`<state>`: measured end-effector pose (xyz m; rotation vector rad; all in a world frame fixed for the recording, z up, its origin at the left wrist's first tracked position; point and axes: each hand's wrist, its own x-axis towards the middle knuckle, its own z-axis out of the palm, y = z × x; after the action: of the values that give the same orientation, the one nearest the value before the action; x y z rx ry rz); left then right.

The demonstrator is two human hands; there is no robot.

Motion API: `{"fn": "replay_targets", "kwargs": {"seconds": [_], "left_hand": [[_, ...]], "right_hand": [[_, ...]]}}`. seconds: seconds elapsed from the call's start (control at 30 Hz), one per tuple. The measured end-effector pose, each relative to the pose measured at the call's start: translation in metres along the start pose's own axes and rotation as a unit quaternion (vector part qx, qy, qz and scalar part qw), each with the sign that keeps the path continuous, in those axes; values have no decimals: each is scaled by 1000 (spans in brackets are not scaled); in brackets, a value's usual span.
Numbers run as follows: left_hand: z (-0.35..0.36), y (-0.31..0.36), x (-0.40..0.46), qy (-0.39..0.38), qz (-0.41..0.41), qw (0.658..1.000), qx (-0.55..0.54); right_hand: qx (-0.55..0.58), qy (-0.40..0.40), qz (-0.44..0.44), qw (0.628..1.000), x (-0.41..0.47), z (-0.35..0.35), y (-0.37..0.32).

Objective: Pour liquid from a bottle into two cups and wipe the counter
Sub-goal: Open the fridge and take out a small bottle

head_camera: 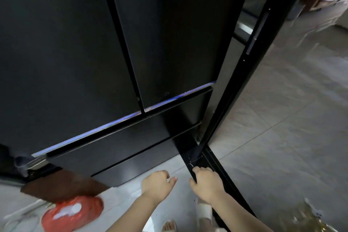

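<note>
A pale tiled floor (282, 128) runs under a tall dark refrigerator (75, 52) that fills most of the view, its two upper doors shut above two drawer fronts, with a thin bluish line of light along the doors' lower edge. At the lower left corner of the floor lies a red plastic bag (72, 213), just in front of a brown panel (62, 186) beside the refrigerator's base. Near the bottom middle, the left hand (157, 184) hangs over the floor, its fingers loosely curled and holding nothing. Just to its right, the right hand (207, 181) has its fingers curled around the lower edge of a dark door frame (235, 100) that rises diagonally toward the upper right. Neither bottle, cups nor worktop appears in view. A blurred golden-patterned object (308, 220) sits at the lower right corner.
</note>
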<state>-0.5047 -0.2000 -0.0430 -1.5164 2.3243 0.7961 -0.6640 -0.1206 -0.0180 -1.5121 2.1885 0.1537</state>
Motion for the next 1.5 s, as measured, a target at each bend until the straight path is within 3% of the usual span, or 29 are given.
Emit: {"fn": "replay_targets", "kwargs": {"seconds": [0.33, 0.57, 0.73, 0.87, 1.03, 1.17, 1.37, 1.43, 1.5], "left_hand": [[-17, -9, 14, 49, -173, 979, -101], [-31, -3, 16, 106, -298, 927, -201], [-61, -4, 13, 181, -331, 883, -279], [-90, -10, 16, 273, -327, 828, -364], [-116, -30, 25, 326, -270, 721, -548], [-126, -52, 30, 316, -253, 653, -640], [-137, -91, 39, 266, -223, 618, -706], [-137, -101, 40, 241, -206, 580, -750], [-134, -108, 43, 215, -194, 547, -786]], "right_hand": [[-85, -51, -157, 983, 88, -41, -13], [-109, -70, -261, 957, 134, -62, -28], [-65, -95, -298, 948, 147, -67, -56], [29, -107, -288, 951, 151, -73, -80], [189, -130, -251, 940, 149, -79, -107], [271, -142, -213, 928, 146, -79, -132], [382, -122, -138, 906, 143, -73, -165], [445, -108, -104, 883, 142, -72, -176], [537, -102, -54, 836, 141, -71, -185]]}}
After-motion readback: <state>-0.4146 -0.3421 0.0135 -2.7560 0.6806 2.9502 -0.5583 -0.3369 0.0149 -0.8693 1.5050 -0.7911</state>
